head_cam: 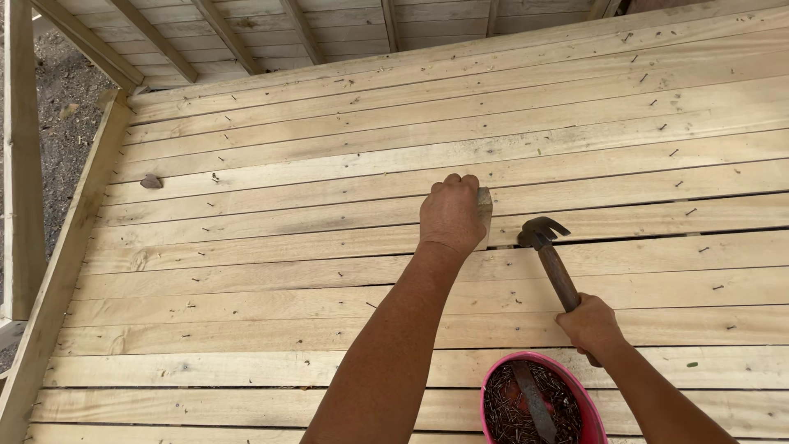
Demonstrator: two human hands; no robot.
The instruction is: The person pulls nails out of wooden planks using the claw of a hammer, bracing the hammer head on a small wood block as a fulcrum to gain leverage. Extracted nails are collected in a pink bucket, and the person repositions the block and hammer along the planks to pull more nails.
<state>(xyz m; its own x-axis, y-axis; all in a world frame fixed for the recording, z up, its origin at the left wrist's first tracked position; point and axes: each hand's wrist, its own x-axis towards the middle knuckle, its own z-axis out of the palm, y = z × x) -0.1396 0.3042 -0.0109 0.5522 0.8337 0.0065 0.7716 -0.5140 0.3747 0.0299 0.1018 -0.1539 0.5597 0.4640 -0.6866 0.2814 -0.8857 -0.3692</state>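
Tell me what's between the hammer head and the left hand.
In the head view, only the small wood block that the left hand holds, then a bare board, before the hammer head.

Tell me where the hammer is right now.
In the head view, the hammer is right of centre, held by the right hand, its head resting on the planks beside the left hand.

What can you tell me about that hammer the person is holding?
The hammer is a claw hammer with a dark, worn metal head and a reddish-brown handle that looks rusty or weathered. The right hand grips the lower end of the handle. The head rests on or just above the pale wooden planks, claw pointing right, close beside the small wooden block held by the left hand.
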